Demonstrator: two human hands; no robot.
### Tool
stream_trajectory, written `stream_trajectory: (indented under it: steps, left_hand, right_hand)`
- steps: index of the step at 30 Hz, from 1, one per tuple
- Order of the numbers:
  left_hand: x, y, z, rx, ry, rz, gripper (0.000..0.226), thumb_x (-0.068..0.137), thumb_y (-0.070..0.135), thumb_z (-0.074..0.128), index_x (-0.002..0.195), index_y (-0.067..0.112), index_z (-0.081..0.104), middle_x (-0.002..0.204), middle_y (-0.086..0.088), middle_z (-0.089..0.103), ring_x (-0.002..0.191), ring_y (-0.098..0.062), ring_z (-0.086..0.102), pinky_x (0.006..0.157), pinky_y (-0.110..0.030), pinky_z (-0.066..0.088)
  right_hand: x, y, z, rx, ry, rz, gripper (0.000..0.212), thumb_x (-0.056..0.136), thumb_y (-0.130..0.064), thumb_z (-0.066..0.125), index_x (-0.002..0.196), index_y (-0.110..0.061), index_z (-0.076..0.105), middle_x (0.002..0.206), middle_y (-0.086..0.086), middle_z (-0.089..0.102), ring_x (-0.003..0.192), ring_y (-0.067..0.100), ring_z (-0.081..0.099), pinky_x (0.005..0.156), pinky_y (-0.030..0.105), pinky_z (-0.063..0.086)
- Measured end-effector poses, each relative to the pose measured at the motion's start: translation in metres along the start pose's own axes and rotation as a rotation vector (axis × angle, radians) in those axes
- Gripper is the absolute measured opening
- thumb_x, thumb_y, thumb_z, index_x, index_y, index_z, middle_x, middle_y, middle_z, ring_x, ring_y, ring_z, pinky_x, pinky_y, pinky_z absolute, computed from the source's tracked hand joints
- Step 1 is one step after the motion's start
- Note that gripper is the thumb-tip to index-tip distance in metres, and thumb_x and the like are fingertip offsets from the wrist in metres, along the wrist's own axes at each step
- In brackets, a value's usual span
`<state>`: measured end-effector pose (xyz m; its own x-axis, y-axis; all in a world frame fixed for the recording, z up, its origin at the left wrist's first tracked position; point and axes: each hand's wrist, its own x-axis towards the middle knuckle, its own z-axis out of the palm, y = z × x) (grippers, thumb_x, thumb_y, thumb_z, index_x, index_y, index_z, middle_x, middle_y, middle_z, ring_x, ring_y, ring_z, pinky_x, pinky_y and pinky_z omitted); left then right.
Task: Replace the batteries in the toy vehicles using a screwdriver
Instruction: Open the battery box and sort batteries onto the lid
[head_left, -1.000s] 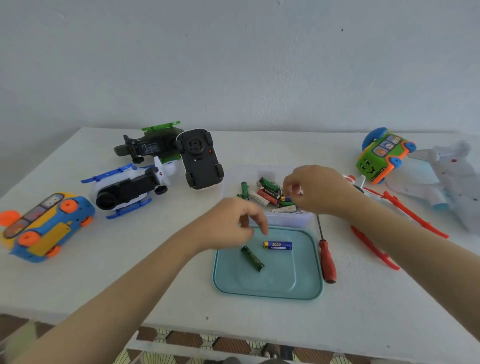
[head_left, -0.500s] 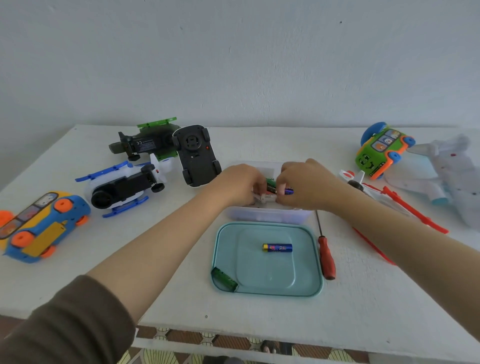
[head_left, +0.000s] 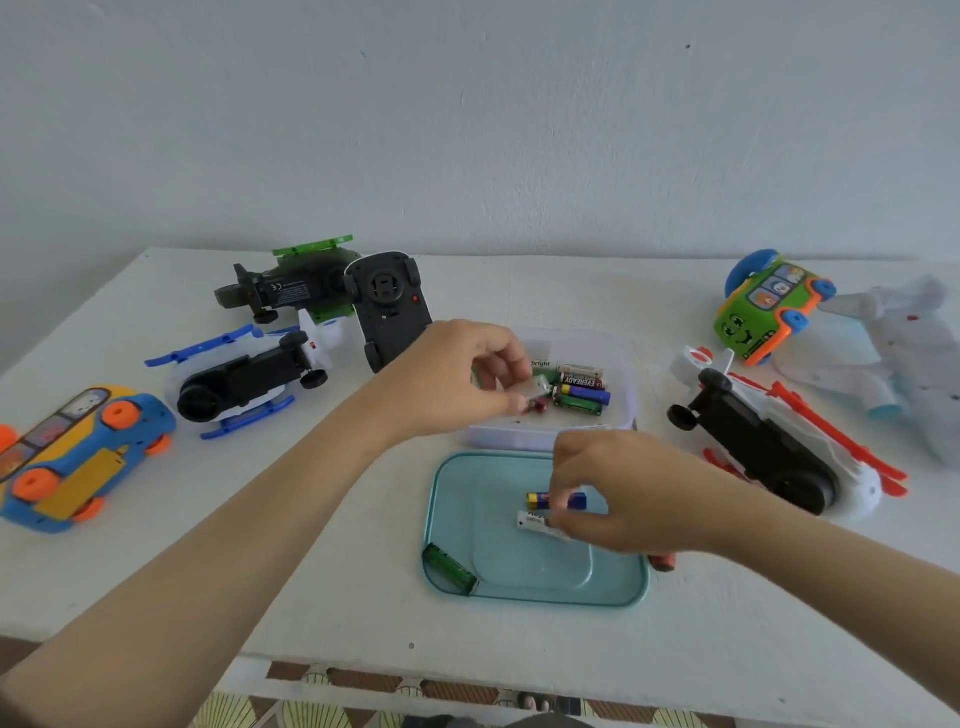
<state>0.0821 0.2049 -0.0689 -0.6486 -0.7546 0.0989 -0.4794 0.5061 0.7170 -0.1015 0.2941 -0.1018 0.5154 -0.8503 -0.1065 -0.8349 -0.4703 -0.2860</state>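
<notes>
Now the left hand hovers over the clear box of batteries. Its grip is curled near a pale battery there, but I cannot tell if it pinches it. The right hand is over the teal lid on the surface, its grip pinching a white battery just beside a blue battery. A green battery lies in the lid's near left corner.

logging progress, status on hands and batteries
Left hand pinches pale battery in clear box. Right hand pinches white battery over teal lid. Screwdriver mostly hidden under right wrist.
</notes>
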Motion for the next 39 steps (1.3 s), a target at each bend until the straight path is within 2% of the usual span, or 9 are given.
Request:
stream_trajectory:
  steps: [5, 8, 12, 17, 20, 26, 32, 36, 39]
  left_hand:
    - [-0.033, -0.002, 0.006, 0.193, -0.148, 0.0, 0.014, 0.078, 0.02, 0.077, 0.081, 0.028, 0.068, 0.072, 0.022, 0.063, 0.077, 0.006, 0.056, 0.064, -0.005, 0.036]
    - [-0.041, -0.011, 0.018, 0.425, -0.265, -0.007, 0.012, 0.082, 0.022, 0.068, 0.091, 0.03, 0.067, 0.083, 0.019, 0.06, 0.081, 0.001, 0.048, 0.068, -0.014, 0.036]
    - [-0.042, -0.016, 0.032, 0.57, -0.303, 0.015, 0.015, 0.087, 0.025, 0.061, 0.1, 0.028, 0.068, 0.097, 0.011, 0.064, 0.089, -0.004, 0.049, 0.076, -0.021, 0.039]
    - [-0.03, -0.012, 0.028, 0.249, -0.161, 0.02, 0.008, 0.089, 0.028, 0.062, 0.086, 0.027, 0.069, 0.082, 0.012, 0.068, 0.072, -0.008, 0.058, 0.066, -0.027, 0.048]
    - [-0.004, -0.013, 0.024, 0.213, 0.015, 0.031, 0.011, 0.09, 0.02, 0.061, 0.091, 0.022, 0.072, 0.079, 0.012, 0.065, 0.068, -0.007, 0.059, 0.066, -0.025, 0.047]
    - [0.05, -0.029, 0.021, 0.335, -0.291, -0.189, 0.019, 0.084, 0.012, 0.068, 0.099, 0.023, 0.072, 0.083, 0.016, 0.062, 0.07, 0.0, 0.053, 0.055, -0.011, 0.037]
    - [0.056, -0.03, 0.028, 0.423, -0.282, -0.154, 0.013, 0.084, 0.012, 0.068, 0.083, 0.024, 0.063, 0.068, 0.017, 0.05, 0.059, 0.001, 0.045, 0.048, -0.008, 0.029]
    - [0.048, -0.025, 0.014, 0.038, -0.105, -0.133, 0.022, 0.077, 0.004, 0.075, 0.083, 0.024, 0.069, 0.079, 0.008, 0.068, 0.061, 0.002, 0.052, 0.058, -0.005, 0.038]
    - [0.033, -0.015, -0.001, -0.104, -0.006, -0.072, 0.027, 0.072, 0.006, 0.082, 0.083, 0.028, 0.07, 0.076, 0.012, 0.07, 0.06, 0.005, 0.053, 0.057, -0.006, 0.037]
  right_hand:
    - [0.018, 0.022, -0.025, 0.049, 0.224, 0.068, 0.022, 0.089, -0.03, 0.045, 0.086, -0.021, 0.065, 0.081, -0.009, 0.057, 0.073, 0.006, 0.053, 0.063, 0.02, 0.042]
    - [0.032, 0.039, -0.03, -0.154, 0.192, 0.211, 0.022, 0.094, -0.026, 0.042, 0.093, -0.017, 0.063, 0.091, -0.003, 0.056, 0.079, 0.015, 0.054, 0.063, 0.023, 0.038]
    - [0.05, 0.046, -0.026, -0.269, 0.07, 0.302, 0.02, 0.094, -0.021, 0.04, 0.075, -0.019, 0.047, 0.087, -0.002, 0.049, 0.081, 0.018, 0.049, 0.067, 0.027, 0.035]
    - [0.059, 0.047, -0.021, -0.363, 0.057, 0.304, 0.024, 0.089, -0.027, 0.049, 0.068, -0.019, 0.042, 0.082, -0.002, 0.052, 0.076, 0.018, 0.051, 0.054, 0.023, 0.029]
    - [0.062, 0.049, -0.018, -0.434, 0.056, 0.302, 0.013, 0.089, -0.032, 0.053, 0.089, -0.019, 0.054, 0.085, -0.002, 0.055, 0.076, 0.018, 0.052, 0.061, 0.026, 0.033]
    - [0.071, 0.052, -0.015, -0.482, 0.044, 0.294, 0.014, 0.086, -0.029, 0.052, 0.08, -0.017, 0.052, 0.066, -0.005, 0.046, 0.067, 0.019, 0.05, 0.049, 0.024, 0.024]
    - [0.052, 0.032, -0.033, 0.014, 0.296, 0.212, 0.023, 0.081, -0.041, 0.055, 0.078, -0.019, 0.063, 0.071, -0.008, 0.058, 0.067, 0.01, 0.05, 0.06, 0.024, 0.034]
    - [0.028, 0.002, -0.034, 0.036, 0.081, -0.028, 0.018, 0.083, -0.045, 0.061, 0.08, -0.028, 0.063, 0.074, -0.013, 0.056, 0.068, 0.005, 0.05, 0.063, 0.019, 0.039]
    - [0.015, -0.009, -0.009, -0.118, -0.068, -0.105, 0.02, 0.085, -0.046, 0.056, 0.085, -0.027, 0.06, 0.083, -0.01, 0.06, 0.075, 0.011, 0.052, 0.071, 0.03, 0.044]
